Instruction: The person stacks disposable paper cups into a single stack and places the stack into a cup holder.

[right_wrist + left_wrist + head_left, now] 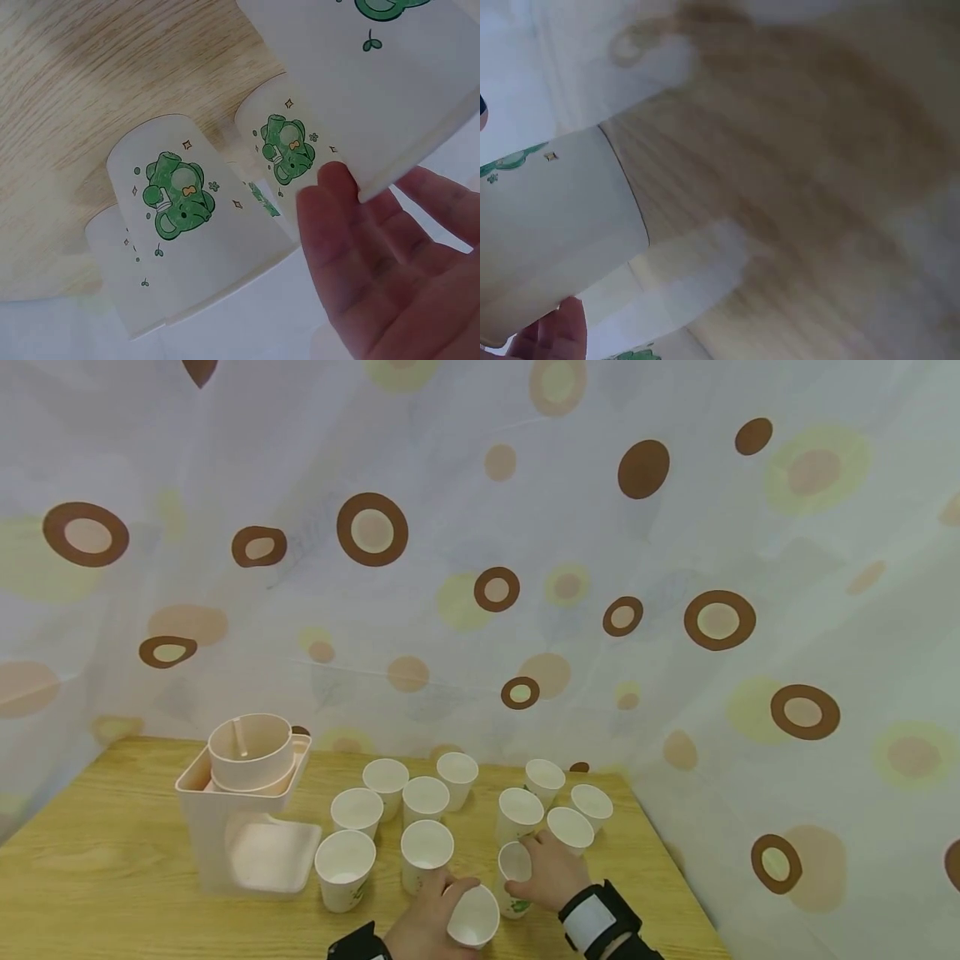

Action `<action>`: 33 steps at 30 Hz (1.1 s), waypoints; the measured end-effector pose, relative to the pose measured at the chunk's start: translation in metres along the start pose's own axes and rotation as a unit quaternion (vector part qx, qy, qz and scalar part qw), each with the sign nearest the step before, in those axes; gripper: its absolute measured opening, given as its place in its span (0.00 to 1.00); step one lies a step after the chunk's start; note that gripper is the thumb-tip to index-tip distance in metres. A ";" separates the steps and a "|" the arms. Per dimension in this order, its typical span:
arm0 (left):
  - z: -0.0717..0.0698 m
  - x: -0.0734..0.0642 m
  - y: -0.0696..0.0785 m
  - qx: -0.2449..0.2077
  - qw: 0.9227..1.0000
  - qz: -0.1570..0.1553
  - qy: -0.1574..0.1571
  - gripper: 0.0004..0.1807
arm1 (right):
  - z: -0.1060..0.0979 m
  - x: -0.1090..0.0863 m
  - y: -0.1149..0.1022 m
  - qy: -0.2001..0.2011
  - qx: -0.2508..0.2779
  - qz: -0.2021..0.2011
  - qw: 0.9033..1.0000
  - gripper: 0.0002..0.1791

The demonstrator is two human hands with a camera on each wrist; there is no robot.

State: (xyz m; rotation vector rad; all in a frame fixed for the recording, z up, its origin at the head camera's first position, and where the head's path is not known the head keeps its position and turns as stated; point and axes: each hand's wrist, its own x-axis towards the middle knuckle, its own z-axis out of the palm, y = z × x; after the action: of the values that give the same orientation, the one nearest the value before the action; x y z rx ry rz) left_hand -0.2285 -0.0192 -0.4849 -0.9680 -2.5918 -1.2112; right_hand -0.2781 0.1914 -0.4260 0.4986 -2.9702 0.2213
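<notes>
White paper cups with green prints stand on the wooden table. My left hand [431, 922] grips a paper cup [474, 920] near the front, thumb by its rim. In the left wrist view, that cup [555, 225] is tilted across the picture, with fingertips [562, 330] against its side. Just to the right, my right hand [557, 872] holds another paper cup [513, 893] from its right side, near the rim. In the right wrist view, the fingers [322, 240] bend at the rim of the nearest cup [397, 97]; printed cups [199, 217] stand beyond.
Several cups, among them a front one [345, 868], stand left of centre. More, including one at the far right [592, 806], stand behind my right hand. At left is a cream plastic container [210, 835] with a round cup [251, 768] in its top. A patterned sheet [450, 635] hangs behind.
</notes>
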 end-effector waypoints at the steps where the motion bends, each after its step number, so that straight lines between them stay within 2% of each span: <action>1: 0.000 0.000 0.000 -0.008 1.000 -0.010 -0.002 0.42 | -0.001 0.000 0.000 -0.005 0.005 0.003 1.000 0.33; 3: 0.001 0.001 0.001 -0.041 0.998 -0.051 -0.014 0.44 | -0.002 0.001 -0.001 -0.012 0.011 0.005 1.000 0.33; 5: 0.002 0.002 0.003 -0.075 0.993 -0.094 -0.020 0.45 | -0.005 -0.001 -0.003 -0.025 0.026 0.016 0.999 0.34; 8: 0.005 0.003 0.004 -0.122 0.984 -0.127 -0.014 0.42 | -0.006 -0.002 -0.004 -0.033 0.025 0.019 0.999 0.36; 15: 0.007 0.005 0.002 -0.140 0.985 -0.104 0.004 0.35 | -0.005 -0.002 -0.002 -0.024 0.026 0.012 0.999 0.38; 25: 0.006 0.008 0.003 -0.154 0.981 -0.119 -0.009 0.37 | -0.010 -0.002 0.001 -0.032 0.067 0.015 0.997 0.36; 30: 0.009 0.008 0.004 -0.156 0.980 -0.126 0.000 0.41 | -0.019 -0.002 0.003 -0.033 0.068 0.024 0.997 0.36; 33: 0.012 0.008 0.005 -0.160 0.978 -0.133 0.005 0.40 | -0.027 -0.005 0.003 -0.032 0.068 0.031 0.997 0.37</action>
State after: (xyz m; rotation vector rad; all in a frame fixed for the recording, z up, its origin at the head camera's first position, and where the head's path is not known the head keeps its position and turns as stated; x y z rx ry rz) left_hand -0.2302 -0.0044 -0.4866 -0.6678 -2.6326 -1.7349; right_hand -0.2721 0.2001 -0.4003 0.4373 -3.0501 0.4251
